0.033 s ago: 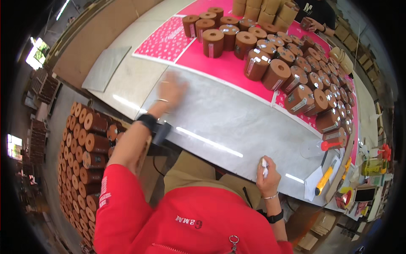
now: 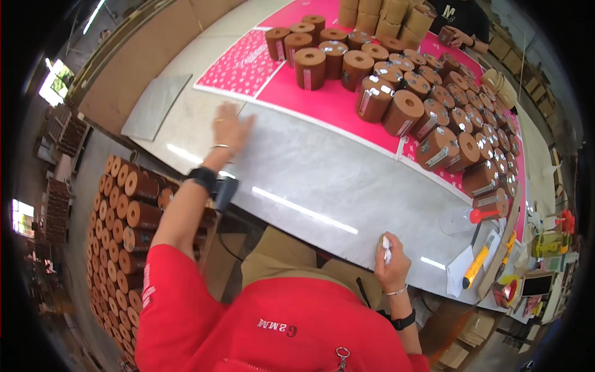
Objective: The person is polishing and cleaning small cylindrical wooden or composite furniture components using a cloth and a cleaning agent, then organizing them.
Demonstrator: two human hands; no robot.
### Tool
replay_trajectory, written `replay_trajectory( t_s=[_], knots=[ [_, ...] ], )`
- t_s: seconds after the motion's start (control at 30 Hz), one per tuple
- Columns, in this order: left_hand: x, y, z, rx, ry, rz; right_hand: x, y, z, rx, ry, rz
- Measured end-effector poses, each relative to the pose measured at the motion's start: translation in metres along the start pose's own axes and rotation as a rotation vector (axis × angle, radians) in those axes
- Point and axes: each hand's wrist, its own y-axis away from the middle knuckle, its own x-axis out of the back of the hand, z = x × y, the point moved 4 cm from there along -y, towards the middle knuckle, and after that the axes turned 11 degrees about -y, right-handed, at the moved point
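Note:
My left hand lies spread and flat at the left end of the grey marbled work surface, with nothing in it. By the front edge, my right hand is closed around a small white crumpled piece, which looks like tissue or paper; most of it is hidden by the fingers. Beyond the grey surface, many brown rolls with hollow cores stand on a pink printed sheet. Several carry clear, shiny strips on their tops and sides.
A clear cup-like container with a red handle and a yellow utility knife lie at the right. Stacked brown rolls fill a pallet at lower left. A loose grey slab rests far left. Another person's hand holds a roll at the back.
My left hand has slid a little to the left across the surface, its fingers now sharper to see. My right hand stays in place with the white crumpled piece.

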Motion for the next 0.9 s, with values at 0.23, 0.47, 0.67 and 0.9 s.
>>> replay_trajectory(
  t_s=[0.23,0.47,0.67,0.9],
  knots=[
    [0.048,-0.069,0.047,-0.174,0.385,0.042,0.001,-0.006,0.009,-0.051,0.0,0.023],
    [0.008,-0.122,0.145,-0.125,0.777,-0.079,0.004,-0.003,0.007,-0.113,0.017,0.041],
    [-0.011,-0.133,0.16,0.078,1.21,-0.176,0.002,-0.001,0.007,-0.102,0.019,0.031],
    [0.021,-0.072,0.141,-0.098,1.212,-0.231,0.001,0.001,0.01,-0.023,0.059,0.042]
  ],
)
